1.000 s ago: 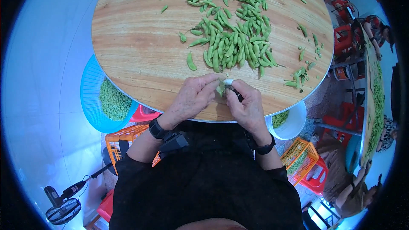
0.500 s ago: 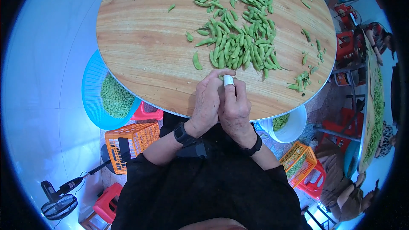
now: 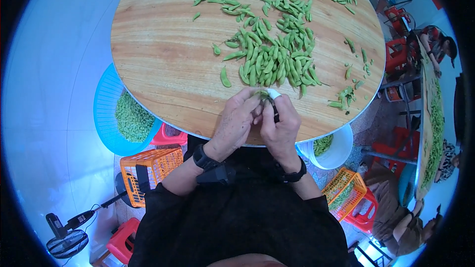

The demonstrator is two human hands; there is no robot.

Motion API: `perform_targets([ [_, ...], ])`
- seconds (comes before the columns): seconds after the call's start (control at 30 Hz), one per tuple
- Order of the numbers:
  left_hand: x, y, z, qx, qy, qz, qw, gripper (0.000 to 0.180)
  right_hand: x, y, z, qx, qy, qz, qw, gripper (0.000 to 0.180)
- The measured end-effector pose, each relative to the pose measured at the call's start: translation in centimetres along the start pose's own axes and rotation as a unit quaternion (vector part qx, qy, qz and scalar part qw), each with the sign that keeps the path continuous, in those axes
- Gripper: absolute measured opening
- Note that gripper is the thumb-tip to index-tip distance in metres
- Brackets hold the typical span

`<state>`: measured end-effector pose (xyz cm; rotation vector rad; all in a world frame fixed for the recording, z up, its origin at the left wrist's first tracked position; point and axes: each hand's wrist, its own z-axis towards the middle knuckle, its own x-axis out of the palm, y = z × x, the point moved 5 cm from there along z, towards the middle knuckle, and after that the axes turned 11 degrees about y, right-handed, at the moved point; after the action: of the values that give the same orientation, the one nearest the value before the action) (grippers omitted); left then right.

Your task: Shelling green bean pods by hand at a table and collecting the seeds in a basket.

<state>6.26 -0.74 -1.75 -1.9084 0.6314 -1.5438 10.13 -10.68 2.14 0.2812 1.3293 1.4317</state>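
Observation:
My left hand (image 3: 233,120) and my right hand (image 3: 281,126) meet over the near edge of the round wooden table (image 3: 163,59). The left fingers pinch a green soybean pod (image 3: 262,92), mostly covered by the fingertips. In my right hand is a small dark tool (image 3: 275,112); its kind is hidden by the fingers. A white wrap (image 3: 273,94) covers one right fingertip. Just beyond the hands lies a heap of green soybean pods (image 3: 274,64), with one loose pod (image 3: 225,77) to its left. Stems and scraps (image 3: 346,98) are at the right.
A blue basket (image 3: 104,113) of shelled beans stands below the table's left edge, a white bucket (image 3: 341,146) with pods below the right. Orange crates (image 3: 153,163), red stools (image 3: 123,240) and a fan (image 3: 67,242) stand around. People sit at another pod-covered table (image 3: 428,133).
My hands have shifted, the right one turning and moving right, so the dark tool now shows between its fingers. The view has moved slightly; the heap looks unchanged.

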Motion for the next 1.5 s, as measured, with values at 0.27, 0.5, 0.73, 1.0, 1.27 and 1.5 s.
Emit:
perform_targets([
  [0.27, -1.1, -1.8, -0.3, -0.121, 0.074, 0.176, 0.974, 0.02, -0.2, -3.2, 0.0, 0.262, 0.164, 0.518, 0.798, 0.014],
  [0.5, -1.0, -1.3, -0.2, -0.092, 0.04, -0.021, 0.995, 0.026, -0.4, -1.2, 0.1, 0.138, 0.093, 0.187, 0.968, 0.017],
  [0.73, -0.2, -1.1, -0.5, -0.043, 0.07, -0.15, 0.985, 0.029, 0.2, -1.9, 0.2, 0.181, 0.072, 0.276, 0.941, 0.019],
  [1.0, -4.6, -5.8, -1.0, -0.072, -0.005, 0.116, 0.991, 0.028, -11.2, -5.7, -2.5, 0.188, -0.128, 0.203, 0.952, 0.022],
  [1.27, -5.2, -11.4, 2.6, 0.08, 0.059, 0.745, 0.659, 0.019, -25.1, -15.3, -11.3, 0.246, -0.122, -0.306, 0.912, 0.026],
  [1.5, -4.9, -11.5, 2.2, 0.099, 0.065, 0.799, 0.589, 0.019, -18.9, -8.8, -6.2, 0.17, -0.168, -0.267, 0.934, 0.029],
])
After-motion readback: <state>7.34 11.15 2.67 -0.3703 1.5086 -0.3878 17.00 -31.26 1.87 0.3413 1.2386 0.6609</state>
